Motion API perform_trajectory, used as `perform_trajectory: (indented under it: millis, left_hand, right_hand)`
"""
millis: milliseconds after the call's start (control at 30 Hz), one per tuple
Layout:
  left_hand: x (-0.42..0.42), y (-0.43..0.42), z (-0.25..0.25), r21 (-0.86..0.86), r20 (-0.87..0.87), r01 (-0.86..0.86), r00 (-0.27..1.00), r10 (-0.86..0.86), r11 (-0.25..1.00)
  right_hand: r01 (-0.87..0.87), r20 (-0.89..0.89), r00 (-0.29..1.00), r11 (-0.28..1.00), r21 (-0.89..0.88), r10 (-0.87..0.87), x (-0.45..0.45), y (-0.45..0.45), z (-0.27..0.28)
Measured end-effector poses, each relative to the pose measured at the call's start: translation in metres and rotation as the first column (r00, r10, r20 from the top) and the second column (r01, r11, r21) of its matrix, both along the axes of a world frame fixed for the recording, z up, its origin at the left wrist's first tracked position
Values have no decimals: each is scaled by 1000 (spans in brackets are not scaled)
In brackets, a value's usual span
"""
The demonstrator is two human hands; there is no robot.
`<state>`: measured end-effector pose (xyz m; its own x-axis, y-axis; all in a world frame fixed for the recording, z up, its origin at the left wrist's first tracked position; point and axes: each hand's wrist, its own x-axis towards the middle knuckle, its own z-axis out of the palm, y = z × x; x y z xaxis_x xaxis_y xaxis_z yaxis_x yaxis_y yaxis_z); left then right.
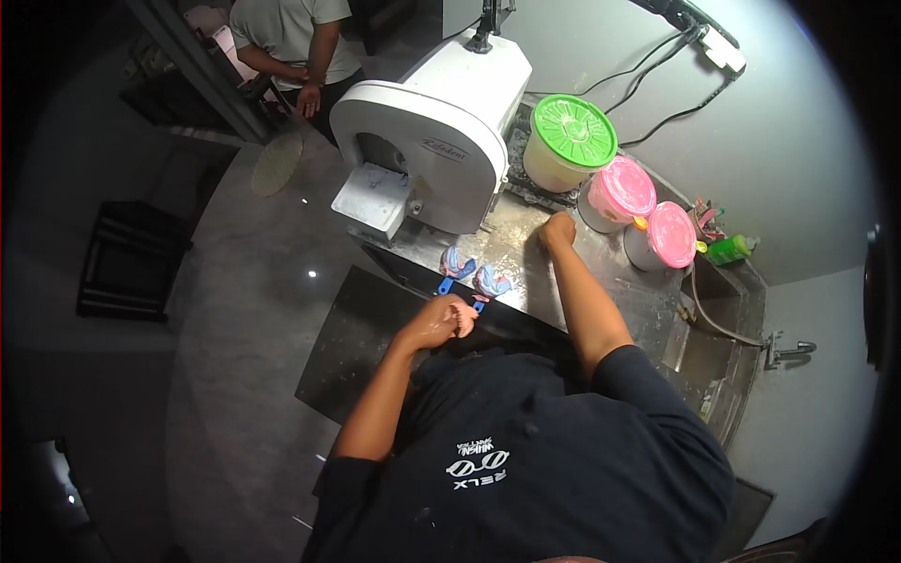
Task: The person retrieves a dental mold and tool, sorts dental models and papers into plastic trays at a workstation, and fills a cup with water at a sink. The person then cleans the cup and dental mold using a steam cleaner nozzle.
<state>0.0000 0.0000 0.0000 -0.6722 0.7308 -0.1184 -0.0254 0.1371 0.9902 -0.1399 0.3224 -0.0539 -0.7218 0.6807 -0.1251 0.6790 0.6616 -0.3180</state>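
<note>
My left hand (434, 324) is closed around a pink dental model (464, 320) at the counter's front edge; a row of teeth shows on it. Just beyond lie two dental impressions in trays, a left one (456, 263) and a right one (492, 281), both with blue and pink material. Their blue handles point toward me. My right hand (559, 231) is curled closed over the wet metal counter (526, 267), near the tubs. Whatever its fingers may hold is hidden.
A white trimming machine (427, 150) stands at the left of the counter. Along the wall are a green-lidded tub (574, 131) and two pink-lidded tubs, one middle (626, 190) and one right (672, 235). A sink with a faucet (786, 349) lies right. Another person (296, 47) stands behind the machine.
</note>
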Motion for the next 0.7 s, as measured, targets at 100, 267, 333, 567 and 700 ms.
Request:
perform_trajectory:
  millis: [100, 267, 333, 567, 700]
  left_hand:
    - [22, -68, 16, 41, 318, -229, 926, 205, 973]
    - [32, -121, -49, -131, 429, -428, 788, 441, 894]
    - [35, -159, -114, -130, 570, -397, 720, 396, 909]
    - [54, -152, -128, -454, 602, -495, 442, 665, 740]
    - [57, -136, -144, -342, 681, -652, 324, 657, 677]
  right_hand:
    - [-70, 221, 970, 985, -158, 104, 28, -26, 15]
    - [-230, -109, 968, 625, -746, 226, 88, 35, 35]
    - [-308, -265, 951, 430, -849, 158, 126, 54, 78]
    - [-529, -621, 747, 355, -771, -236, 196, 103, 219]
    - [-661, -724, 659, 304, -686, -203, 182, 101, 246]
